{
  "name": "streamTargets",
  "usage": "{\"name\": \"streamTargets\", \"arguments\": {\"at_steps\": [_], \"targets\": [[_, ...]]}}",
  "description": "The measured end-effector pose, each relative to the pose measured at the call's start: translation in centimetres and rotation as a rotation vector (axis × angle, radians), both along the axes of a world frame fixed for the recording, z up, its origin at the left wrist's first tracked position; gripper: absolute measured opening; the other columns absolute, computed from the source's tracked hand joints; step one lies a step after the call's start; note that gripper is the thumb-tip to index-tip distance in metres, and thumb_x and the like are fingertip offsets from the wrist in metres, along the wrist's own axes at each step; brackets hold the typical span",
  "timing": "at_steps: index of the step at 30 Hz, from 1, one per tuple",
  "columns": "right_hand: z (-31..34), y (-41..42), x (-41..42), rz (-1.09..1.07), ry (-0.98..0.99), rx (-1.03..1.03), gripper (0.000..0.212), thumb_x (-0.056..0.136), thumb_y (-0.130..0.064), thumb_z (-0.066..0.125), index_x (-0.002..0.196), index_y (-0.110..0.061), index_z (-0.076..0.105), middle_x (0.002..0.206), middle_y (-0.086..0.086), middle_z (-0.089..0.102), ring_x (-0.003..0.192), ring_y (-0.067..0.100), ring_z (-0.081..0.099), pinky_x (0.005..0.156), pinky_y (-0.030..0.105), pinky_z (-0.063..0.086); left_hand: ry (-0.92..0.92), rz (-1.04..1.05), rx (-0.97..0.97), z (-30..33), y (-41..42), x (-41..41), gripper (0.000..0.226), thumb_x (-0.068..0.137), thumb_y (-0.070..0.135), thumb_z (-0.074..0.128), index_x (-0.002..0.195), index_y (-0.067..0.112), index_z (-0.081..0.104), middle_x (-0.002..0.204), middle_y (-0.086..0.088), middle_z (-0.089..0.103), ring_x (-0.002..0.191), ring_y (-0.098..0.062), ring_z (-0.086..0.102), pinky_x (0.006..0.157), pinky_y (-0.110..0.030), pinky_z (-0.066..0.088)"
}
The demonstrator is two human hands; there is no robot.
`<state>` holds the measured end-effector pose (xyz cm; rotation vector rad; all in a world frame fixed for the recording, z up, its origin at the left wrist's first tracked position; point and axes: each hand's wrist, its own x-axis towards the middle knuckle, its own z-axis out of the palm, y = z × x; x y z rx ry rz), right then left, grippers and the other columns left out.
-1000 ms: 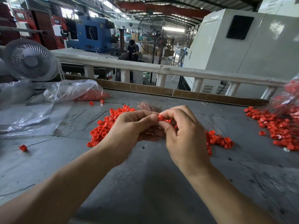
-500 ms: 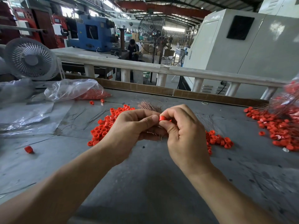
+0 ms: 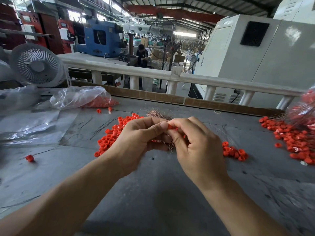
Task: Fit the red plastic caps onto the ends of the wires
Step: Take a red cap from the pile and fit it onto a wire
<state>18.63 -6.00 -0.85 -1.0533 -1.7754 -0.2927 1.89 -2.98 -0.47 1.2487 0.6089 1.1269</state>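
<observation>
On the bench (image 3: 153, 193), the left hand (image 3: 136, 142) grips the copper wire bundle (image 3: 159, 114); the right hand (image 3: 196, 147) pinches a red cap (image 3: 170, 127) against it. Best to steady one wire end, then push the cap on straight.

- Daylight floods the hall from high windows (image 3: 73, 15) at rear, blown out.
- Soft shadows on the grey table (image 3: 153, 193).
- Wide-angle bending at edges; right margin blurred.
</observation>
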Motion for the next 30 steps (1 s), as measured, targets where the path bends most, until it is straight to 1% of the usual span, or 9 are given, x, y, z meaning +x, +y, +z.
{"name": "streamTargets", "arguments": {"at_steps": [4,7,10,13,15,17,20,23,30], "targets": [[0.1,-0.2,0.0,-0.006,0.004,0.015,0.012,0.096,-0.019,0.073,0.107,-0.016,0.075,0.092,-0.005,0.076,0.078,0.014,0.071,0.065,0.035,0.056,-0.009,0.02,0.003,-0.1,0.1,0.2,0.023,0.08,0.031,0.076,0.094,0.012,0.078,0.088,-0.018,0.069,0.084,-0.026,0.068,0.083,-0.044,0.058],[0.1,-0.1,-0.2,-0.003,0.015,-0.013,0.016,0.092,-0.017,0.076,0.108,-0.015,0.073,0.098,-0.005,0.074,0.085,0.011,0.068,0.073,0.024,0.054,-0.013,0.027,0.02,-0.2,0.2,0.1,0.018,0.085,0.023,0.074,0.096,0.009,0.077,0.089,-0.016,0.072,0.082,-0.023,0.07,0.08,-0.041,0.059],[0.0,0.1,-0.2,0.034,0.052,-0.051,0.016,0.089,-0.018,0.078,0.104,-0.014,0.072,0.097,-0.006,0.072,0.084,0.008,0.065,0.074,0.014,0.049,0.002,0.053,0.014,-0.3,0.2,0.0,0.021,0.085,0.021,0.069,0.095,0.003,0.076,0.09,-0.019,0.071,0.082,-0.026,0.068,0.078,-0.038,0.059],[-0.2,0.2,-0.3,0.066,0.099,-0.098,0.013,0.09,-0.015,0.076,0.101,-0.014,0.07,0.095,-0.007,0.072,0.082,0.009,0.067,0.073,0.023,0.053,0.025,0.083,0.003,-0.4,0.2,0.2,0.023,0.084,0.022,0.069,0.094,0.001,0.073,0.089,-0.023,0.067,0.081,-0.028,0.065,0.075,-0.037,0.058],[-0.4,0.3,-0.3,0.086,0.117,-0.142,0.012,0.091,-0.014,0.075,0.102,-0.016,0.069,0.094,-0.008,0.072,0.083,0.01,0.069,0.072,0.029,0.056,0.033,0.103,-0.007,-0.4,0.2,0.2,0.026,0.083,0.022,0.069,0.097,0.0,0.072,0.088,-0.021,0.068,0.078,-0.026,0.066,0.069,-0.031,0.059],[-0.5,0.4,-0.3,0.099,0.122,-0.173,0.014,0.091,-0.014,0.075,0.103,-0.018,0.068,0.092,-0.009,0.073,0.082,0.007,0.069,0.071,0.03,0.056,0.045,0.121,-0.008,-0.4,0.2,0.2,0.03,0.08,0.023,0.071,0.1,0.0,0.073,0.086,-0.018,0.07,0.073,-0.021,0.068,0.063,-0.027,0.057],[-0.5,0.3,-0.4,0.122,0.127,-0.222,0.018,0.09,-0.013,0.075,0.105,-0.021,0.067,0.09,-0.013,0.073,0.083,0.002,0.069,0.072,0.018,0.054,0.076,0.172,-0.001,-0.4,0.3,0.1,0.028,0.079,0.022,0.072,0.098,0.002,0.074,0.083,-0.015,0.072,0.07,-0.018,0.068,0.06,-0.024,0.056],[-0.6,0.3,-0.5,0.148,0.124,-0.259,0.02,0.091,-0.012,0.075,0.108,-0.021,0.068,0.089,-0.015,0.073,0.085,-0.004,0.068,0.071,0.004,0.049,0.125,0.231,0.021,-0.5,0.6,0.0,0.01,0.088,0.013,0.071,0.092,0.004,0.073,0.081,-0.014,0.07,0.071,-0.02,0.065,0.06,-0.024,0.056],[-1.0,0.6,-0.4,0.165,0.151,-0.311,0.016,0.093,-0.014,0.073,0.107,-0.021,0.072,0.084,-0.022,0.068,0.083,-0.011,0.067,0.07,0.001,0.046,0.148,0.279,0.049,-0.5,0.5,0.0,0.006,0.091,0.004,0.069,0.094,0.001,0.073,0.08,-0.013,0.069,0.071,-0.02,0.062,0.06,-0.024,0.056]]}}
